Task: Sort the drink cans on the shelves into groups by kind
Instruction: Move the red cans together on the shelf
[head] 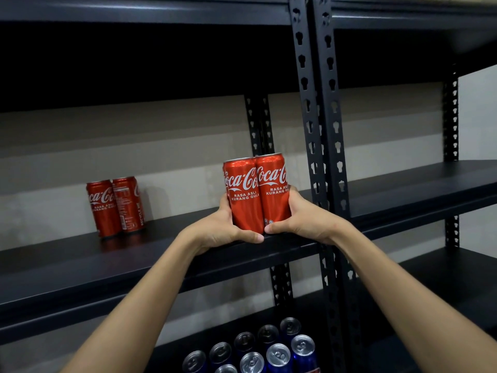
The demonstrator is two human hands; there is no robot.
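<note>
Far left of the held cans, on the same black shelf [80, 267]: two red Coca-Cola cans [116, 207], upright, side by side, touching, near the wall. Left hand [223, 228] curled round the left side of the held cans [256, 193], thumb across the base. Held cans upright, pressed together, at the shelf's front edge, whether resting on it unclear. Right hand [298, 216] wrapped round their right side, thumb tip meeting the left thumb. Below the held cans, lower shelf: blue cans [258, 348] with silver tops, clustered.
</note>
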